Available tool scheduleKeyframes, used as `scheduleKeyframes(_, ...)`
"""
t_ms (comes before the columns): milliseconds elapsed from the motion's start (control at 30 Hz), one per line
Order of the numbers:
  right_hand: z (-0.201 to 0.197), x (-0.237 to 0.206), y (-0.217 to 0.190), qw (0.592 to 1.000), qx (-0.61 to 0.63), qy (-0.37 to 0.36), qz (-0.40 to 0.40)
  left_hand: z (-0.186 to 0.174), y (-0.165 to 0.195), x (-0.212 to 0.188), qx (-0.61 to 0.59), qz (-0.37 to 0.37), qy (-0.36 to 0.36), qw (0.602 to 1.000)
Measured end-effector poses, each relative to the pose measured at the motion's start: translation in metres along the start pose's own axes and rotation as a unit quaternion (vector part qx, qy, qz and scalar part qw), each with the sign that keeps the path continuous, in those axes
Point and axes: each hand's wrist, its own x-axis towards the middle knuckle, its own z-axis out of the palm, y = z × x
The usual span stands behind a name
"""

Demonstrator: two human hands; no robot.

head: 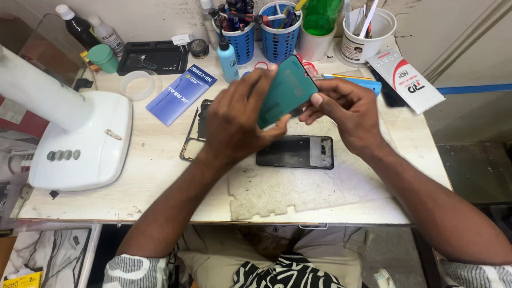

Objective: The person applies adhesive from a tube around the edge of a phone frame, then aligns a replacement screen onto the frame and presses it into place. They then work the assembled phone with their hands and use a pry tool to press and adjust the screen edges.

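Observation:
Both my hands hold a teal phone back cover (pixel 288 89) tilted above the worktable (pixel 160 160). My left hand (pixel 234 120) grips its left side, fingers curled over the top edge. My right hand (pixel 346 109) pinches its right edge with thumb and fingers. Below them a black phone body (pixel 296 152) lies flat on a worn grey mat (pixel 298 186). A thin phone frame (pixel 193 133) lies partly hidden under my left hand.
A white lamp base (pixel 80 141) stands at the left. A blue flat packet (pixel 181 93), a tape ring (pixel 137 84), a black tray (pixel 154 57), bottles, blue tool baskets (pixel 280 37), a white cup (pixel 368 37) and a white-red packet (pixel 408 80) line the back.

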Motion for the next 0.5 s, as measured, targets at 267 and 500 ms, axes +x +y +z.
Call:
scheduleKeyframes(267,-0.005,-0.012,-0.002,0.998,0.032,0.042,-0.042,-0.010,0.019,-0.009,-0.131,-0.061,-0.013,0.989)
scheduleKeyframes(500,-0.014,-0.015,-0.016,0.998,0.060,0.008,-0.003,-0.013,0.006,-0.009,-0.554,-0.290,-0.176,0.761)
